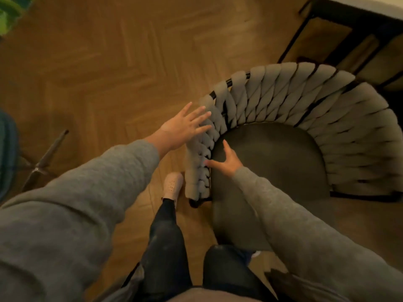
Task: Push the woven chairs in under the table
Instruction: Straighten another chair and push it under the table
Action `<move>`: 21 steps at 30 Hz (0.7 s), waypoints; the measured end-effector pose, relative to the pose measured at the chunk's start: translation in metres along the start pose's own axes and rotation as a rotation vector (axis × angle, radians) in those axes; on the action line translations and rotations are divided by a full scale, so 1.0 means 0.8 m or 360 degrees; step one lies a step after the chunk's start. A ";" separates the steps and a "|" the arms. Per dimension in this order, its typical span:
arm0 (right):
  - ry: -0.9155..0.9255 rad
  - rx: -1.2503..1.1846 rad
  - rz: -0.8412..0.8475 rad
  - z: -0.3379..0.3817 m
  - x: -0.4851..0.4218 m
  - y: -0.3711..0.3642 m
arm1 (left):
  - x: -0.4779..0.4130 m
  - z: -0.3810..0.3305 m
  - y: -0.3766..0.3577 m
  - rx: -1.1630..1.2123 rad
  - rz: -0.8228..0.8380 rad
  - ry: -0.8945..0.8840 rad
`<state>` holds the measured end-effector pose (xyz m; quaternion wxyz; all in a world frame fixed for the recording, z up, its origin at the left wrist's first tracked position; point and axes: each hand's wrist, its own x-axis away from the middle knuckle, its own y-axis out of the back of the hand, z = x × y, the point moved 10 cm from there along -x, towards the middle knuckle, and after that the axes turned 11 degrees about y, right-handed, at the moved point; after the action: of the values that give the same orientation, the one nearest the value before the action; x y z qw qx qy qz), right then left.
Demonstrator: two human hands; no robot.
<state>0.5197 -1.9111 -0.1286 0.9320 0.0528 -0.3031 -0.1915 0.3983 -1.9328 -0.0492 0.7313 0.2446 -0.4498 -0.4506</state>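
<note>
Both palms spread wide, grasping nothing. My left hand (184, 125) presses the woven chair (283, 118) arm's outside. My right hand (226, 160) touches its inside.

Warm brown herringbone wooden floor (104, 62) fills the view. At its upper left corner, blurred green plant leaves (8, 14). At its left edge, a dark splayed metal furniture leg (46, 158) beside a blue-green upholstered shape (7, 149), cut off by the frame.
</note>
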 end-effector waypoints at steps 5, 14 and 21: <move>-0.0168 -0.0237 -0.0311 0.018 -0.029 -0.039 | -0.069 0.013 -0.012 -0.0315 -0.0143 -0.0431; -0.0548 0.0103 -0.0625 0.049 -0.037 -0.086 | -0.077 0.015 -0.015 -0.0279 -0.0456 -0.0863; -0.0701 0.0271 -0.0707 0.055 -0.001 -0.120 | -0.029 0.010 -0.029 -0.0281 -0.0518 -0.0907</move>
<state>0.4618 -1.9985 -0.1143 0.7715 0.1528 -0.4936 -0.3712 0.3771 -1.9230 -0.0731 0.5130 0.1131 -0.5503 -0.6490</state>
